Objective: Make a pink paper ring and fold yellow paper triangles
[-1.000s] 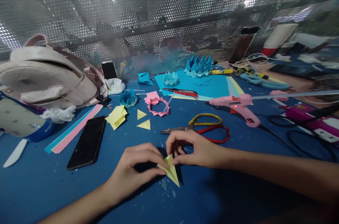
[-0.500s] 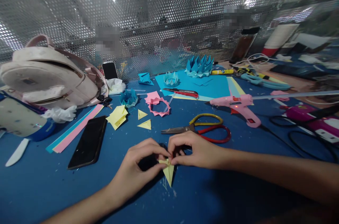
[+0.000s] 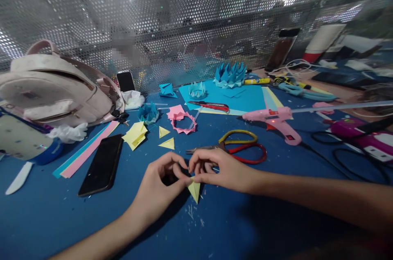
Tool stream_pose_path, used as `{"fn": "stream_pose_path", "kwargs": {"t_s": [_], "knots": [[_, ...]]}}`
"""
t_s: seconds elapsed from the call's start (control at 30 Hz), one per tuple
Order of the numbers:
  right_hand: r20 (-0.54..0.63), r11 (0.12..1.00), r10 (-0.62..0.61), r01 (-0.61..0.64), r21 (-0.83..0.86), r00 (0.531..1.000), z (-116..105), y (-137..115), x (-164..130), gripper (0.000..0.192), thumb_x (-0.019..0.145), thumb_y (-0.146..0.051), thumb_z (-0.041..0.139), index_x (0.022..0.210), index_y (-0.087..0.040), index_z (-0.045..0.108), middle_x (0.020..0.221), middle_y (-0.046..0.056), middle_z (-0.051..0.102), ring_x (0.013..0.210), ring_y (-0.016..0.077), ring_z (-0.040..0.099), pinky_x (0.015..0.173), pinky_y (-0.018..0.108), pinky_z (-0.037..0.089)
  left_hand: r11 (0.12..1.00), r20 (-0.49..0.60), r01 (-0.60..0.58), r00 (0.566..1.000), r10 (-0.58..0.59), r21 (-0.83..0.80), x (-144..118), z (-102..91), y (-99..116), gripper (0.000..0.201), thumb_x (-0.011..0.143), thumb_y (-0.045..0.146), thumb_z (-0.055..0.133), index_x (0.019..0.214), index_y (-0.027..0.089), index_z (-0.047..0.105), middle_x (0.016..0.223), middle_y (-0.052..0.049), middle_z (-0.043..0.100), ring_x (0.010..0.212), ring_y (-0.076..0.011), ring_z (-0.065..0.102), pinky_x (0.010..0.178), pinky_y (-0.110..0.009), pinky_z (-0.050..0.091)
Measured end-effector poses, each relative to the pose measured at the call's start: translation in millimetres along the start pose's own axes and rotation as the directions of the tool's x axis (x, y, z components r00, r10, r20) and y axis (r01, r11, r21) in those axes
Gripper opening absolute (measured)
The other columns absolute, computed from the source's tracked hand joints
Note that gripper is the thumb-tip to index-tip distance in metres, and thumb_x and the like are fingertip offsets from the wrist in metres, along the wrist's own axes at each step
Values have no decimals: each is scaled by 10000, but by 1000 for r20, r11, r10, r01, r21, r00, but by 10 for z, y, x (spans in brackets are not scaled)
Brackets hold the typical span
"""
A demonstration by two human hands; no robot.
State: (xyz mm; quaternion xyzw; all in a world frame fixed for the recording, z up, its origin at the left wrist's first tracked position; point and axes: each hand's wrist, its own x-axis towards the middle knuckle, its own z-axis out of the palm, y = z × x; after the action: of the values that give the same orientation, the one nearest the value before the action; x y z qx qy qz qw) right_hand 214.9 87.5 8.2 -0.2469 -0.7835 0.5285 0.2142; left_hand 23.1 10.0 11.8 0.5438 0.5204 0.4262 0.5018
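Between my two hands is a small folded piece of yellow paper (image 3: 194,192), its pointed end aimed toward me. My left hand (image 3: 162,178) pinches its upper left corner with thumb and fingers. My right hand (image 3: 217,170) grips the upper right corner; its fingers hide the paper's top edge. Just beyond the hands lie two yellow folded triangles (image 3: 167,143) and a stack of yellow paper squares (image 3: 135,135). Scissors (image 3: 242,145) with one yellow and one red handle rest behind my right hand, their blades partly behind it.
A pink glue gun (image 3: 273,118) lies at the right with its cord. A black phone (image 3: 101,166) and paper strips (image 3: 89,149) are at the left. Farther back are a pink paper ring (image 3: 184,131), a red utility knife (image 3: 211,107), blue paper crowns (image 3: 229,76) and a backpack (image 3: 55,84).
Both hands have shifted slightly away from me with the yellow paper. Less of the paper shows now, and the top fold is covered by my fingers.
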Motion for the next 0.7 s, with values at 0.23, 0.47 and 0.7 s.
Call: {"fn": "stream_pose_path", "kwargs": {"t_s": [0.23,0.47,0.7], "knots": [[-33,983,108,-102,155,994,48,-11,-6,347,808,-470,719,716,-149,626,660,10,628,579,119,557,518,215,387,999,-79,-23,997,21,-23,-12,42,2,204,768,264,743,867,169,591,624,41,619,583,-95,530,573,-191,388],[-77,993,73,-66,93,994,57,10,-2,375,836,-514,693,748,-159,607,647,-6,616,523,89,466,481,200,326,1000,-23,1,1000,-1,26,43,25,2,206,739,288,770,698,147,626,664,0,632,641,-117,544,603,-213,391],[31,998,-9,8,55,999,69,-28,-13,346,910,-453,621,751,-146,606,668,-3,591,610,111,522,546,211,367,1000,-118,9,993,-12,-24,39,11,-19,243,747,341,754,722,152,603,633,23,581,582,-93,494,559,-194,364]]}}
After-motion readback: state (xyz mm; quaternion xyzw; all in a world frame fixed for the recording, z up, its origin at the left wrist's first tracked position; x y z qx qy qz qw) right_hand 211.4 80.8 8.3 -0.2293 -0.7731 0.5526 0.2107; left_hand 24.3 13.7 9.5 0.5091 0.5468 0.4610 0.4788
